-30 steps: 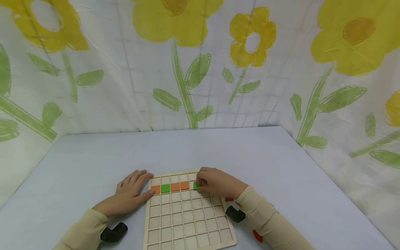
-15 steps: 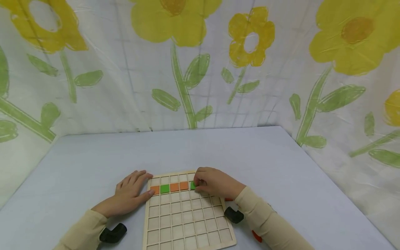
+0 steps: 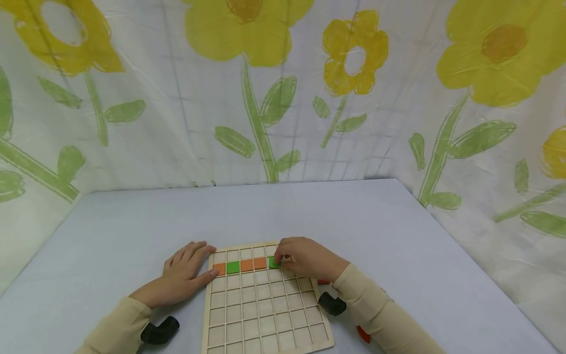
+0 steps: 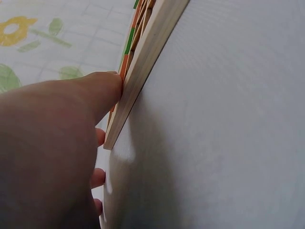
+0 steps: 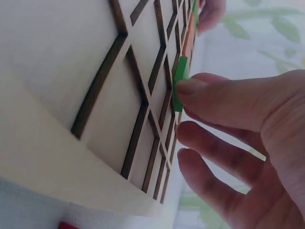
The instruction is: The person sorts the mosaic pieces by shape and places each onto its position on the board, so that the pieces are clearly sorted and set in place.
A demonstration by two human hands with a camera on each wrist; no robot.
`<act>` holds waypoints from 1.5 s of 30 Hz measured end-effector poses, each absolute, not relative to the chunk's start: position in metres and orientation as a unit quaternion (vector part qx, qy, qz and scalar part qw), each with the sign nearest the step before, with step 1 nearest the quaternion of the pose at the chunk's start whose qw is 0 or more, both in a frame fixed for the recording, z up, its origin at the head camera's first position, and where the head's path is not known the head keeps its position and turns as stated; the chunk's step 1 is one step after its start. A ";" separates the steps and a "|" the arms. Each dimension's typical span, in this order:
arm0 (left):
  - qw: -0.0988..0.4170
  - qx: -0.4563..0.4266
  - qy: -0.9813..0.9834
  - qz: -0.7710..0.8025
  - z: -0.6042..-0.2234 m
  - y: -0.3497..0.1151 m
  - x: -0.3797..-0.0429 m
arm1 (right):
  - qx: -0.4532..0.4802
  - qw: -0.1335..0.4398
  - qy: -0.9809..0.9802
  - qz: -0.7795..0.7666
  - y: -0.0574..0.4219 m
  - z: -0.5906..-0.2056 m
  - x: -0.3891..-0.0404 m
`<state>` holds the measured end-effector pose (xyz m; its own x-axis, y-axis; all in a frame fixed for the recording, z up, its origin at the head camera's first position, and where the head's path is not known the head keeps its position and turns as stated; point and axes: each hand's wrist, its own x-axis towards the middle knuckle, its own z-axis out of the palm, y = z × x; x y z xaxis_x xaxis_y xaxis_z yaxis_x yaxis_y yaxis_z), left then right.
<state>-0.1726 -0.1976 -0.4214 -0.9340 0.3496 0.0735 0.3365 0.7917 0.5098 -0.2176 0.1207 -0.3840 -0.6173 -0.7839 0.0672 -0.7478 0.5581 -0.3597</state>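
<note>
A wooden grid board (image 3: pixel 249 309) lies on the table, with a row of orange and green square tiles near its far side. My left hand (image 3: pixel 179 278) rests at the board's left edge with fingers spread. Its thumb (image 4: pixel 107 88) touches the leftmost orange tile (image 3: pixel 219 269). At the right end of the row, my right hand (image 3: pixel 309 258) pinches a green tile (image 5: pixel 180 81) between thumb and fingers. That tile sits slightly tilted at its cell in the right wrist view. The other fingers of the right hand curl loosely beside the board.
Red pieces (image 3: pixel 364 334) lie on the table (image 3: pixel 420 275) right of the board, partly hidden by the right sleeve (image 3: pixel 376 309). A black band part sticks out at each wrist. A flower-print curtain (image 3: pixel 177 98) hangs behind the table.
The right hand has shifted slightly left, bringing the green tile up against the orange tile in the row. The left hand stays in place.
</note>
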 end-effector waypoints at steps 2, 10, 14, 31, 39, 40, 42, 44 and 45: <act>0.012 0.182 0.946 0.268 -0.422 -0.198 -0.173 | -0.434 0.048 0.882 -0.178 0.120 -0.385 -0.218; 0.010 0.183 0.946 0.269 -0.420 -0.197 -0.173 | -0.432 0.039 0.885 -0.171 0.119 -0.386 -0.217; 0.011 0.183 0.946 0.268 -0.420 -0.197 -0.172 | -0.439 0.022 0.885 -0.154 0.120 -0.390 -0.217; 0.013 0.178 0.948 0.265 -0.420 -0.196 -0.172 | -0.403 0.022 0.901 -0.157 0.142 -0.366 -0.217; 0.009 0.189 0.944 0.269 -0.420 -0.197 -0.174 | -0.373 0.037 0.907 -0.193 0.182 -0.341 -0.206; 0.008 0.189 0.944 0.269 -0.421 -0.197 -0.174 | -0.369 0.052 0.906 -0.199 0.187 -0.342 -0.203; 0.007 0.190 0.944 0.269 -0.421 -0.198 -0.174 | -0.357 0.083 0.907 -0.208 0.196 -0.345 -0.195; 0.010 0.191 0.943 0.271 -0.421 -0.199 -0.174 | -0.343 0.103 0.912 -0.202 0.205 -0.351 -0.188; 0.010 0.192 0.943 0.272 -0.420 -0.198 -0.174 | -0.334 0.110 0.915 -0.198 0.210 -0.354 -0.185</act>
